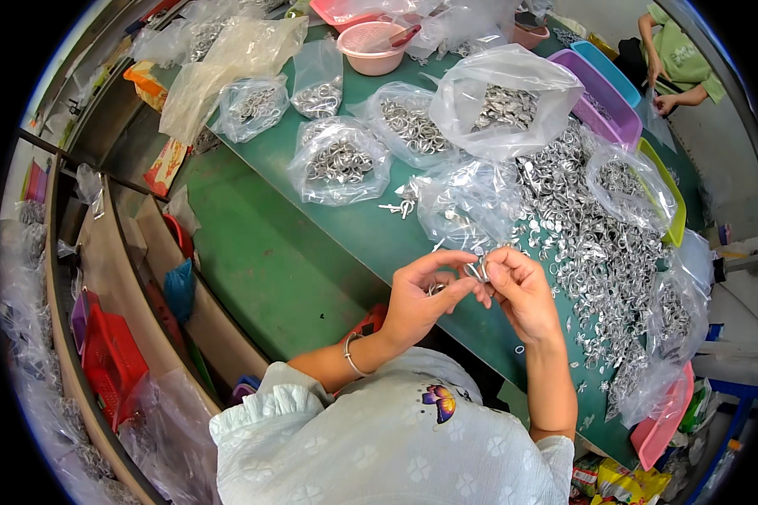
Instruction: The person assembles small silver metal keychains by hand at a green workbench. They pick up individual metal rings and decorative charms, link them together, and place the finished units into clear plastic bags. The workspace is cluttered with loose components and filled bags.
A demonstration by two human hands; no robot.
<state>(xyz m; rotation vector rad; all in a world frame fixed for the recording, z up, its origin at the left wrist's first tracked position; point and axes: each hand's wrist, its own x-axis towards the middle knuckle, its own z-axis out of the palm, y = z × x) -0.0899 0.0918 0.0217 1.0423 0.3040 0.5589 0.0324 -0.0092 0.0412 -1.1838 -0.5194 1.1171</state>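
Over the table's near edge, my left hand and my right hand meet with fingertips close together. Between them is a small shiny silver metal ring, pinched by thumb and fingers; its exact shape is partly hidden. More silver pieces sit in the curl of my left hand. Just beyond my fingers lies a clear plastic bag with silver pieces in it. To the right spreads a large loose heap of small silver metal pieces, many of them ring-like.
Open clear bags of silver rings stand across the green table. Behind are a pink basin, a purple bin and a yellow-green tray. Shelving with a red basket stands left. Another person works at far right.
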